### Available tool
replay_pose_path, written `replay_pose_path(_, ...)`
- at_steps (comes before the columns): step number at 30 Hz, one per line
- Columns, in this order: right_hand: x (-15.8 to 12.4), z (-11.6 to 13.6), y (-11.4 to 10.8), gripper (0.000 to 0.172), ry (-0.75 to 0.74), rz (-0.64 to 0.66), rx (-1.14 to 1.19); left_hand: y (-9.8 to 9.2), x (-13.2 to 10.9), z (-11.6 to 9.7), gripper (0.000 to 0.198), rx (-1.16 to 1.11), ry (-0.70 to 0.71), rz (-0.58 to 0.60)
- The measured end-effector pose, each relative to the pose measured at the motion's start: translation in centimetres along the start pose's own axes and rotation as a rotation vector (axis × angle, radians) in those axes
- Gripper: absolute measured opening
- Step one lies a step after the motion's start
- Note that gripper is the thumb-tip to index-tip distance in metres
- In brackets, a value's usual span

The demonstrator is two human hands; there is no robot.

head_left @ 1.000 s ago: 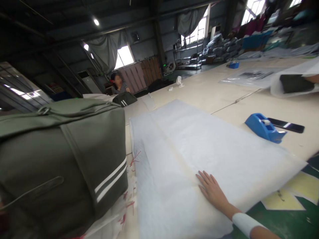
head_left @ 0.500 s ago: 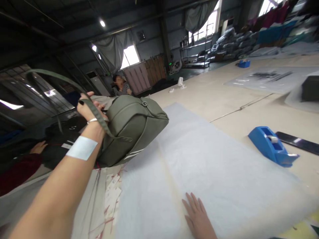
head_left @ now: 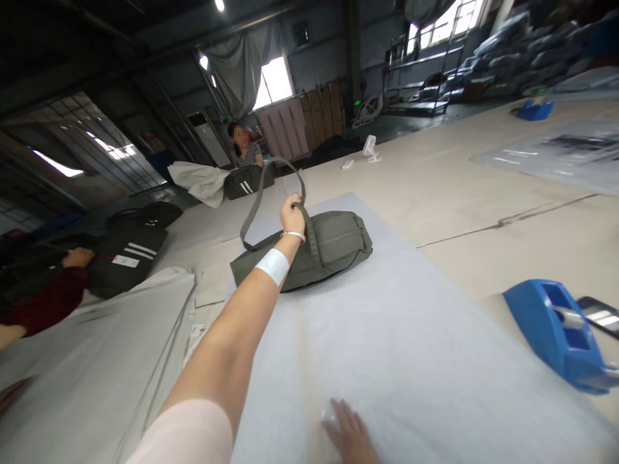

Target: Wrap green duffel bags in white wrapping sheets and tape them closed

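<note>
An olive-green duffel bag (head_left: 338,241) lies on a sheet of thin white paper (head_left: 387,348) spread over the table. My left hand (head_left: 293,216) reaches out and is closed round one of the bag's strap handles; the other handle (head_left: 252,216) arches up loosely beside it. A bracelet and a pale patch are on that arm. My right hand (head_left: 352,432) rests on the paper near the bottom edge, fingers stretched and apart. Beside its fingertips is a small shiny clear spot (head_left: 329,412), too small to make out.
On the right stand a blue tape dispenser (head_left: 556,332) and a dark phone (head_left: 599,316). At left, a co-worker's hand (head_left: 78,258) touches a dark bag (head_left: 128,254) with white stripes. Another person (head_left: 246,151) sits beyond the table, near another dark bag (head_left: 249,182).
The bag has come down and right from the left side, and now lies on the paper with my left hand still on its handle. My right hand remains on the paper. The view has shifted.
</note>
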State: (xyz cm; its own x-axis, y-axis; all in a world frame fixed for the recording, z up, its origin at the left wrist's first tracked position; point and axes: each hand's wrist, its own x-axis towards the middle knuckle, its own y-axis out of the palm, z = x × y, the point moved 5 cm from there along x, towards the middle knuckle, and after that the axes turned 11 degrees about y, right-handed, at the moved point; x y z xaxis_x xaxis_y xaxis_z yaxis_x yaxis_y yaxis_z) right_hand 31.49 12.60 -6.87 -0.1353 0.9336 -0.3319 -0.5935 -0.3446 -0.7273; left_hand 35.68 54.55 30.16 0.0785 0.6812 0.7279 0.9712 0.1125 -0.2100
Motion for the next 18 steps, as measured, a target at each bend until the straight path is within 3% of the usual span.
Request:
replay_pose_path(2,-0.6,-0.2,-3.5,0.06,-0.009,-0.004,0.086,3.2,-1.6,0.1,0.045,-0.018,-0.087,0.104)
replay_pose_path(4,-1.0,-0.9,-7.8,0.055,-0.01,-0.112,0.18,5.2,-2.9,-0.1,0.042,0.008,-0.145,0.21)
replay_pose_path(7,-0.9,-2.6,-14.0,0.05,0.024,-0.328,0.281,5.6,-3.7,-0.3,0.039,0.084,-0.187,0.283)
replay_pose_path(10,-0.2,-4.1,-18.6,0.05,0.065,-0.479,0.325,3.8,-3.6,-0.7,0.026,0.119,-0.189,0.318)
replay_pose_path(13,0.1,-4.6,-21.1,0.05,0.059,-0.559,0.345,1.1,-4.6,-1.8,0.026,0.143,-0.192,0.371)
replay_pose_path(18,-1.3,-3.7,-23.1,0.047,0.019,-0.625,0.352,-3.6,-10.1,-3.8,0.021,0.155,-0.174,0.43)
